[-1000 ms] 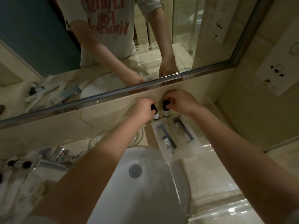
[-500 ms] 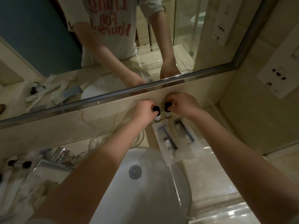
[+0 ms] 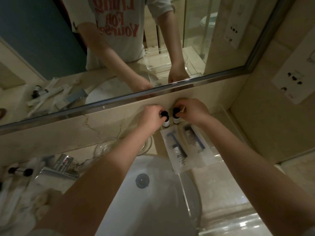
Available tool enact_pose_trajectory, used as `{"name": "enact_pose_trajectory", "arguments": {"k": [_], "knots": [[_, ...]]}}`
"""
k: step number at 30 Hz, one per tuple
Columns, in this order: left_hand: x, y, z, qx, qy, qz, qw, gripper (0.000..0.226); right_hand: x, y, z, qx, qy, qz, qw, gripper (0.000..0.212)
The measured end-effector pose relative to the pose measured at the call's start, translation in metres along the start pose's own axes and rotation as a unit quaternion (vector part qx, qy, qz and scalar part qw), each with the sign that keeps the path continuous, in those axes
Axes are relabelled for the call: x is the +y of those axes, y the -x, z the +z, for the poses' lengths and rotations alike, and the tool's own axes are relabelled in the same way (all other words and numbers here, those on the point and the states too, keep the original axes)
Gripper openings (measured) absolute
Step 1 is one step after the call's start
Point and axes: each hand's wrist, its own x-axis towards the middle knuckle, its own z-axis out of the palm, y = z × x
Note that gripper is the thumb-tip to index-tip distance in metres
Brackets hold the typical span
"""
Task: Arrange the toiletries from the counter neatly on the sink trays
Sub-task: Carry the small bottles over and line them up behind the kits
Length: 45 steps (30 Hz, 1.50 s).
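Two small white bottles with black caps stand side by side at the back of a clear tray (image 3: pixel 226 114), against the wall under the mirror. My left hand (image 3: pixel 151 118) pinches the cap of the left bottle (image 3: pixel 165 122). My right hand (image 3: pixel 190 112) pinches the cap of the right bottle (image 3: pixel 176 120). In front of the bottles, two flat white sachets lie side by side in the tray: a razor pack (image 3: pixel 177 150) and a tube pack (image 3: pixel 194 140).
The white basin (image 3: pixel 153 201) with its drain sits below my arms. A glass dish (image 3: pixel 105 147) and the chrome tap (image 3: pixel 61 166) are to its left. Loose toiletries (image 3: pixel 18 171) lie at the far left. A second clear tray (image 3: pixel 238 223) is at the bottom right.
Both hands stay on the two bottle caps. The bottles look slightly closer to the wall and to each other; the view has shifted a little.
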Motion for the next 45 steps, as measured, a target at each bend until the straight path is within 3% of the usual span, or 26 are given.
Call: {"name": "enact_pose_trajectory", "arguments": {"k": [4, 11, 19, 29, 36, 41, 45], "knots": [[-0.001, 0.001, 0.000, -0.001, -0.003, 0.001, 1.000, 0.028, 0.002, 0.002, 0.001, 0.005, -0.018, -0.003, 1.000, 0.023], [-0.007, 0.011, -0.003, 0.012, 0.018, 0.004, 1.000, 0.034, 0.003, 0.019, 0.002, 0.052, -0.053, -0.004, 0.997, 0.044], [-0.018, 0.056, -0.021, 0.063, 0.053, 0.009, 0.997, 0.043, -0.019, 0.070, -0.001, 0.124, -0.069, -0.042, 0.989, 0.038], [-0.041, 0.151, -0.050, 0.129, 0.056, 0.033, 0.989, 0.040, -0.068, 0.152, 0.024, 0.154, -0.052, -0.068, 0.984, 0.030], [-0.091, 0.234, -0.055, 0.125, 0.070, -0.013, 0.990, 0.035, -0.117, 0.211, 0.067, 0.102, -0.053, -0.061, 0.992, 0.031], [-0.142, 0.294, -0.060, 0.126, 0.079, -0.089, 0.985, 0.036, -0.164, 0.241, 0.109, 0.043, -0.080, -0.056, 0.994, 0.029], [-0.191, 0.345, -0.062, 0.125, 0.090, -0.176, 0.972, 0.037, -0.205, 0.252, 0.155, -0.034, -0.073, -0.109, 0.991, 0.029]]}}
